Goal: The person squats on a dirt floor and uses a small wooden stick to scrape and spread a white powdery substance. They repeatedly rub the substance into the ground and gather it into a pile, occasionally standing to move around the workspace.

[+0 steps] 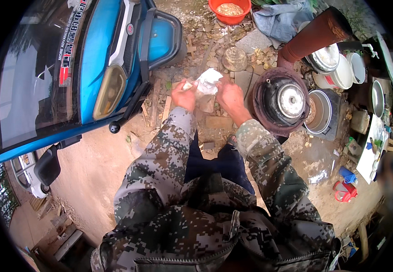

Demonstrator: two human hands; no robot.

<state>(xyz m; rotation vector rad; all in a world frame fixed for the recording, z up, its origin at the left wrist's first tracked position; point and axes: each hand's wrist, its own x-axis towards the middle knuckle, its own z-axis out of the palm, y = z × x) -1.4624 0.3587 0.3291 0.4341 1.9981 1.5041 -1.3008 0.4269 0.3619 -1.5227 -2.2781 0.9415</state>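
Both my arms, in camouflage sleeves, reach forward over the ground. My right hand (231, 97) is closed, its fingertips pinching the right edge of a crumpled white sheet (210, 80) that looks like paper or thin plastic. My left hand (185, 97) is closed too, with a small whitish piece (187, 85) between thumb and fingers. The piece sits just left of the sheet, and I cannot tell whether the two are joined. Right of my right hand stands a round rusty stove (259, 102) with a dark, metal-lidded kettle (290, 100) on top.
A blue vehicle (90, 59) fills the left side, its bumper bar close by. A rusty stovepipe (312, 38) leans up from the stove. A metal pot (324, 111), white buckets (339, 75), and a red basin (229, 16) stand around. Bricks and wood scraps litter the ground.
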